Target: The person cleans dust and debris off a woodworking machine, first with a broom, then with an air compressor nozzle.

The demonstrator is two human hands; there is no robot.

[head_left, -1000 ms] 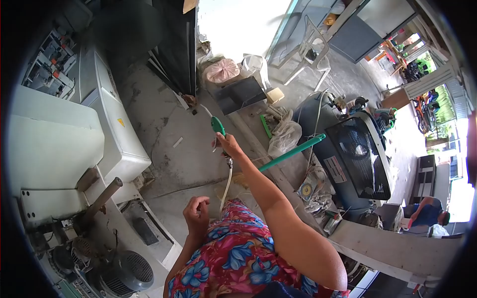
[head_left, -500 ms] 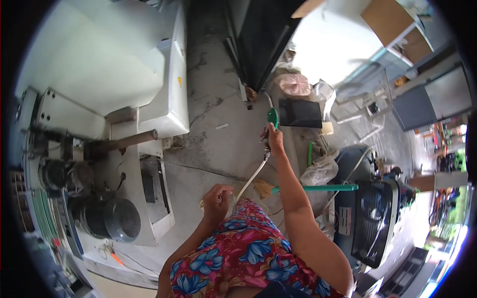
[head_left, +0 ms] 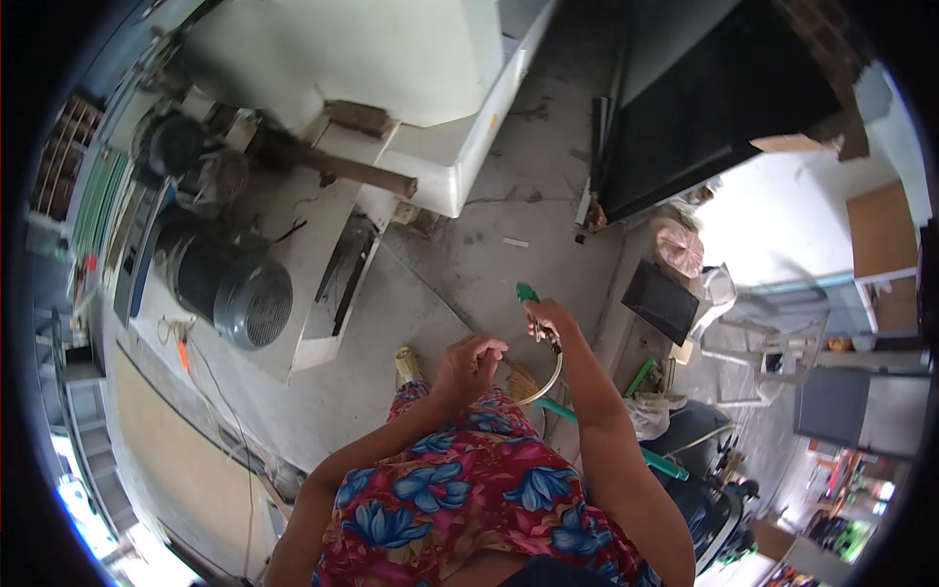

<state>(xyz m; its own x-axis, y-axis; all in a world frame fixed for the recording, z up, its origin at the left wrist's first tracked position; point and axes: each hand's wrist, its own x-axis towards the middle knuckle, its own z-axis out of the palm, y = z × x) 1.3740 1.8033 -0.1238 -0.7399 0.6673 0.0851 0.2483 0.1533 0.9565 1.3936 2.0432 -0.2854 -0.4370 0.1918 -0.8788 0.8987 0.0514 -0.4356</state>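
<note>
My right hand point(head_left: 550, 321) is wrapped round an air blow gun with a green head point(head_left: 527, 293), held out over the floor. From its lower end a pale hose point(head_left: 554, 380) bends down and back toward my clothing. My left hand point(head_left: 471, 368) is raised in front of my body, a little left of the hose. Its fingers are curled in, and nothing shows between them. Below the hands, a broom's straw bristles point(head_left: 524, 383) and its green handle point(head_left: 559, 411) are partly covered by the hose and my right arm.
A large motor point(head_left: 230, 289) and a rusty pipe point(head_left: 362, 174) lie at left, below a white cabinet point(head_left: 440, 161). A dark panel point(head_left: 714, 98) leans at upper right. Near it are a black flat box point(head_left: 660, 301) and a pink bundle point(head_left: 679, 247). My shoe point(head_left: 408, 365) is on the concrete floor.
My view has swung, shifting the surroundings. My right hand has drawn the blow gun closer, its head now tipped left, and the hose bends more tightly. My left hand has come up nearer to it.
</note>
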